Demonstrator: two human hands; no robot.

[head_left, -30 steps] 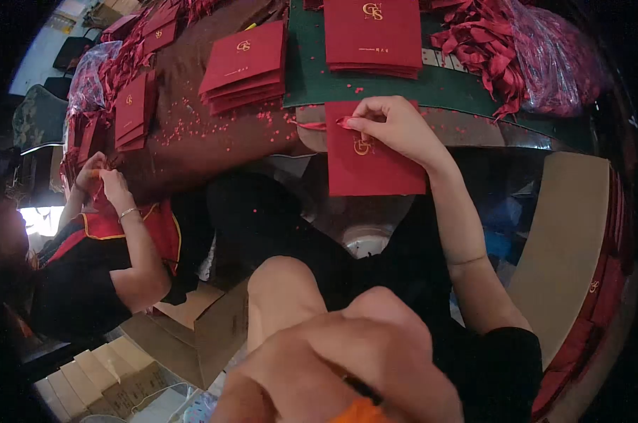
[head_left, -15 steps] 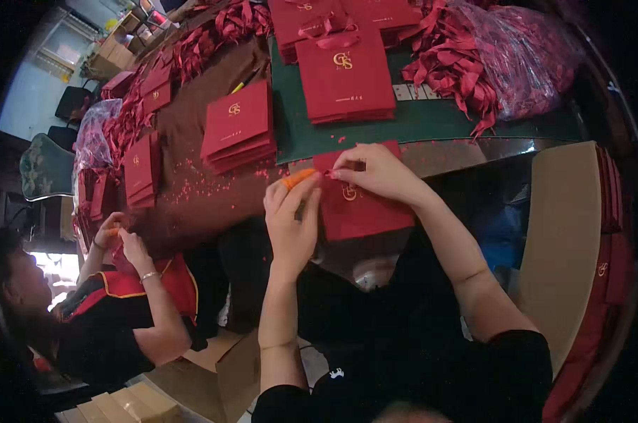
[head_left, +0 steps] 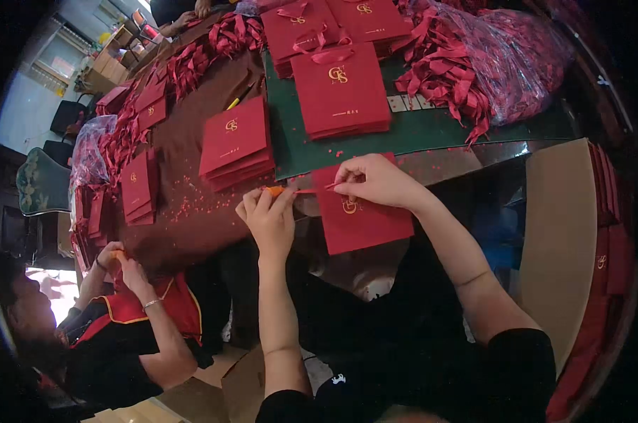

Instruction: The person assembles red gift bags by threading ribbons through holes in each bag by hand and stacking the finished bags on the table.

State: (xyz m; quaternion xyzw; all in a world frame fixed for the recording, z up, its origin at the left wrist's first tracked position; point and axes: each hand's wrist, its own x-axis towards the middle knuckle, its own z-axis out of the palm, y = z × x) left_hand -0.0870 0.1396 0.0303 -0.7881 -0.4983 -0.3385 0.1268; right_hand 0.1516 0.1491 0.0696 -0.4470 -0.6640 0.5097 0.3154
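Note:
A red paper gift bag [head_left: 369, 231] with a gold logo lies at the table's front edge, below my hands. A short red ribbon [head_left: 306, 191] stretches between my hands at the bag's upper left. My left hand [head_left: 271, 217] is closed in a pinch on the ribbon's left end, left of the bag; something orange [head_left: 273, 191] covers a fingertip. My right hand [head_left: 381, 185] rests over the upper part of the bag, its thumb and finger pinched on the ribbon near the bag's surface. Whether the ribbon runs through a hole in the bag is hidden by my fingers.
Finished-looking bags with ribbon handles [head_left: 343, 92] stand stacked ahead; more bags [head_left: 238, 141] lie to the left. A ribbon heap [head_left: 446, 84] spills from a plastic sack [head_left: 519, 67]. A cardboard box [head_left: 558, 233] stands right. A co-worker [head_left: 132, 331] works at left.
My left hand has moved left, away from my right, and the ribbon now shows taut between them. The right hand stays at the bag. Another person's hands have appeared at the top.

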